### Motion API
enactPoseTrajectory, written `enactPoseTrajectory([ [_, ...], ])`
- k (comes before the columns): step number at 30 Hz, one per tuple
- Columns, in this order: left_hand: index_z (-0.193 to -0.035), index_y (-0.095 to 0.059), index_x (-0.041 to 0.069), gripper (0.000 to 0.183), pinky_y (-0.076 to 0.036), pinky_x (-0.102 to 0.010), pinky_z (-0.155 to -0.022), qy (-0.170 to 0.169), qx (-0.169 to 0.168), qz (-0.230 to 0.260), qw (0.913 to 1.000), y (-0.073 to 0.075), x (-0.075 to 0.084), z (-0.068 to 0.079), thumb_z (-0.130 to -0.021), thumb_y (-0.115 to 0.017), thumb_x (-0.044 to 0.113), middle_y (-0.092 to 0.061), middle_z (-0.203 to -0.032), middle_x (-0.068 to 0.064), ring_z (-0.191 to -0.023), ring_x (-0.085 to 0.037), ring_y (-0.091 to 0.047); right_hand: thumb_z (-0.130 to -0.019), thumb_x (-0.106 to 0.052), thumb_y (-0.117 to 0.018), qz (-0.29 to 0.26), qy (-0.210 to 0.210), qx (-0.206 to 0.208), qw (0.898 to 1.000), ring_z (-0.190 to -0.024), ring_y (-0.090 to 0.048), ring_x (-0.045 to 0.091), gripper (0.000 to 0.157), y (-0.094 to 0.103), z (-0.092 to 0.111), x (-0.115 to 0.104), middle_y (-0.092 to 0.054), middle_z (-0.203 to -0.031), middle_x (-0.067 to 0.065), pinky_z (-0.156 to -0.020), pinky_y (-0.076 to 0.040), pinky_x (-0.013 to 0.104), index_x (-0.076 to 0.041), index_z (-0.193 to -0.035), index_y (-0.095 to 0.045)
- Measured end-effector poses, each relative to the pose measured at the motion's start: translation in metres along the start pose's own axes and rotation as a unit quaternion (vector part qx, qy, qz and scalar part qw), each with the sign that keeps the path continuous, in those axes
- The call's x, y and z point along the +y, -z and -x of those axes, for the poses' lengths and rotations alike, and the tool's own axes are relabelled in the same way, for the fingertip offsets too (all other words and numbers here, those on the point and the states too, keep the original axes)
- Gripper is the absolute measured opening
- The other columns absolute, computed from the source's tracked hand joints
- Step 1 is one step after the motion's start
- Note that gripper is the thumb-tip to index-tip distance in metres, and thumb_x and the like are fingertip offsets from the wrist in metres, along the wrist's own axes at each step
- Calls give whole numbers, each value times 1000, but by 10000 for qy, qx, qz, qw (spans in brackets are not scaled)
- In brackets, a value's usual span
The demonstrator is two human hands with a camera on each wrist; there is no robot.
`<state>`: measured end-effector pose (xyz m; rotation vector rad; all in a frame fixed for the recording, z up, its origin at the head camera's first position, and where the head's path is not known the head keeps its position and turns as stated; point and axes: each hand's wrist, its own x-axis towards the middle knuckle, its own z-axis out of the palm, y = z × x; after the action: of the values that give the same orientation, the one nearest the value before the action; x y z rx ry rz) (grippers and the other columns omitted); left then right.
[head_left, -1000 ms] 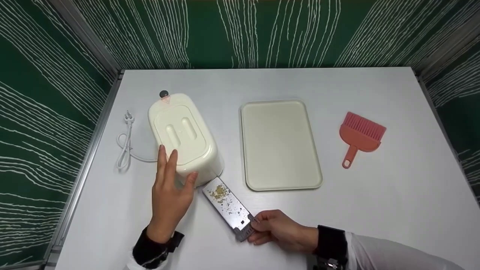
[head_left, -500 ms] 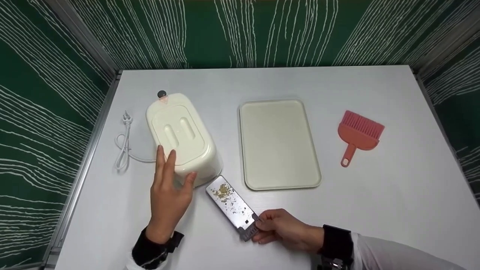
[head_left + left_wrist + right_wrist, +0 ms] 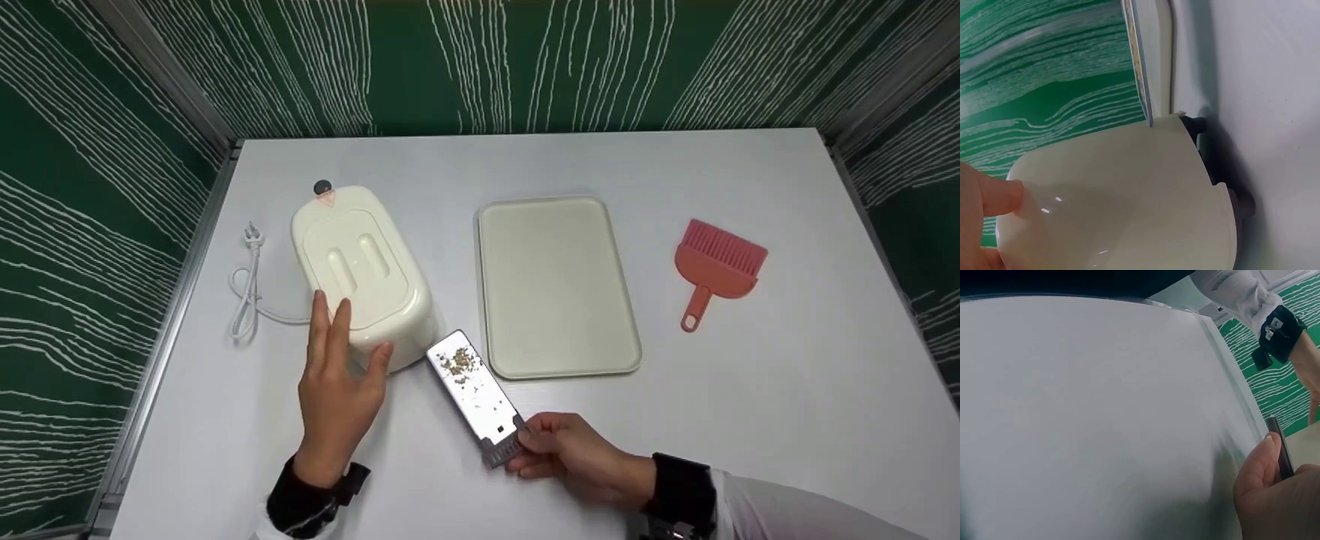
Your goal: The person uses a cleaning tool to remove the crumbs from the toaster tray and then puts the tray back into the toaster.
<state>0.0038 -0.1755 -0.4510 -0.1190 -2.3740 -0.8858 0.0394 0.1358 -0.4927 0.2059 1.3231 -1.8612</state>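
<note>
A cream toaster [image 3: 409, 319] with a lidded top stands at the left of the table. My left hand [image 3: 337, 405] rests on its near end, fingers extended over the lid and thumb against the side. Beside the toaster's near corner, my right hand [image 3: 574, 454] pinches the dark grey end of a long metal crumb tray [image 3: 486, 409]. Tan crumbs [image 3: 460, 362] lie mostly toward the tray's far end. In the left wrist view, the crumb tray [image 3: 1137, 62] shows edge-on, overlapping the toaster's edge. The right wrist view shows thumb and fingers on the tray's dark end [image 3: 1282, 453].
A flat cream rectangular tray [image 3: 559, 300] lies mid-table, just beyond the crumb tray. To the right is a coral dustpan with a pink brush [image 3: 716, 266]. The toaster's white cord and plug [image 3: 251, 285] lie coiled at the left. Green walls [image 3: 420, 67] with white lines surround the table.
My right hand has moved the crumb tray rightward and a little away from me, lifting it higher and out past the toaster's corner. The left hand has stayed on the toaster.
</note>
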Motion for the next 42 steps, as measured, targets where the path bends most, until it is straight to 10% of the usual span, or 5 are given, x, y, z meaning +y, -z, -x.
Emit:
enactPoseTrajectory([
  [15,-153,-47,-3,82,-56,-63,-86,177,-44,-28,9998,1,4,2,-86,-88,19,-30,-166,-24,-151,-43,-34,-104,-6,-61,-67,148,307,9994,-89,-76,17,16,5,7,-21,-76,-103,14,-83,-62,30,-7,-89,-55],
  [20,-144,-55,-8,72,-42,-59,-109,160,570,451,9972,0,15,7,-83,-88,10,-26,-164,-31,-150,-48,-25,-105,-7,-60,-161,287,338,9989,-91,-76,17,10,4,6,-29,-75,-102,11,-83,-61,28,-5,-95,-60],
  [27,-124,-68,-6,42,-41,-34,-94,-350,1137,1300,9843,-10,39,15,-84,-75,2,-50,-138,-30,-116,-37,-47,-105,-5,-59,-386,490,422,9972,-91,-76,17,6,3,7,-40,-73,-101,9,-84,-61,28,-3,-102,-63],
  [35,-125,-64,-8,40,-54,-29,-87,-70,314,2708,9621,-31,53,26,-85,-69,-14,-58,-125,-23,-110,-31,-60,-106,-3,-57,-533,708,441,9951,-94,-75,17,6,-3,7,-51,-73,-104,10,-88,-60,30,-1,-102,-61],
  [42,-138,-61,-3,44,-60,-32,-87,1319,-1402,3457,9184,-44,69,34,-95,-69,-4,-65,-128,-15,-106,-27,-68,-104,-4,-59,-692,769,484,9935,-95,-75,18,8,-15,6,-58,-73,-105,12,-89,-60,31,-3,-96,-60],
])
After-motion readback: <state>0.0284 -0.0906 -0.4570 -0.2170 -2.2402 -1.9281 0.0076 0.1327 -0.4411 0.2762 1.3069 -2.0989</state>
